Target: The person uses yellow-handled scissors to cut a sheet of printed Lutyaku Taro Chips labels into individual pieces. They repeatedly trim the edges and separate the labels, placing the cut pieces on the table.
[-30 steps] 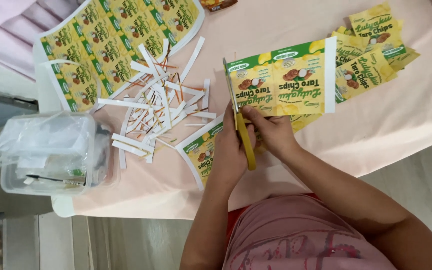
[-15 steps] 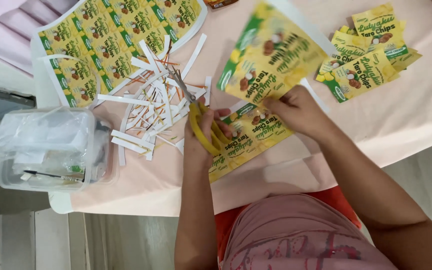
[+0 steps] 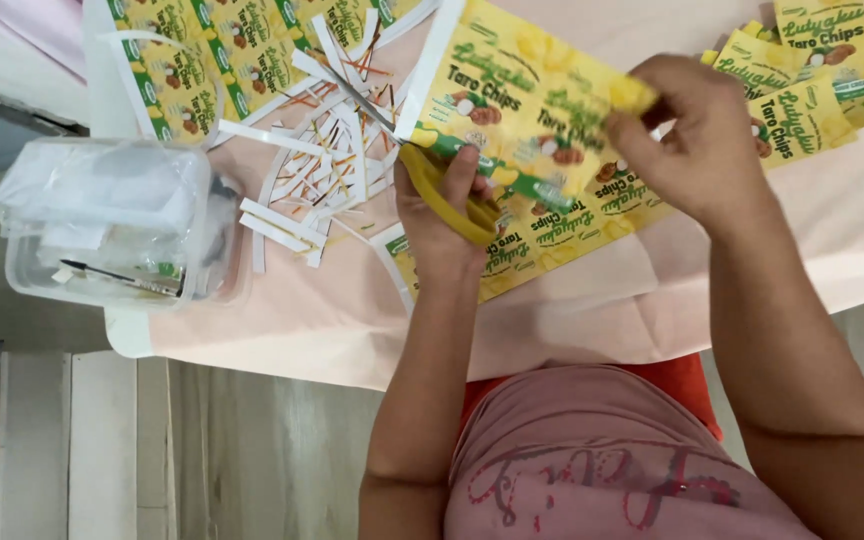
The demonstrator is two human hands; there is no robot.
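My left hand (image 3: pixel 442 215) grips yellow-handled scissors (image 3: pixel 430 168), whose blades point up and left along the white edge of a yellow and green printed label sheet (image 3: pixel 512 110). My right hand (image 3: pixel 692 135) pinches that sheet at its right side and holds it tilted above the table. More label sheets (image 3: pixel 552 235) lie flat underneath it. A pile of cut-out yellow labels (image 3: pixel 812 80) sits at the far right. Thin white paper strips (image 3: pixel 322 170) lie scattered to the left of the scissors.
A clear plastic box (image 3: pixel 112 225) with bags and paper inside stands at the table's left edge. An uncut printed label sheet (image 3: pixel 202 55) lies at the top left. The table is covered with a pale pink cloth (image 3: pixel 332 320) that hangs over the near edge.
My right hand has turned the sheet and tilted it. The scissors swung from pointing straight up to angled up-left along the sheet's white edge.
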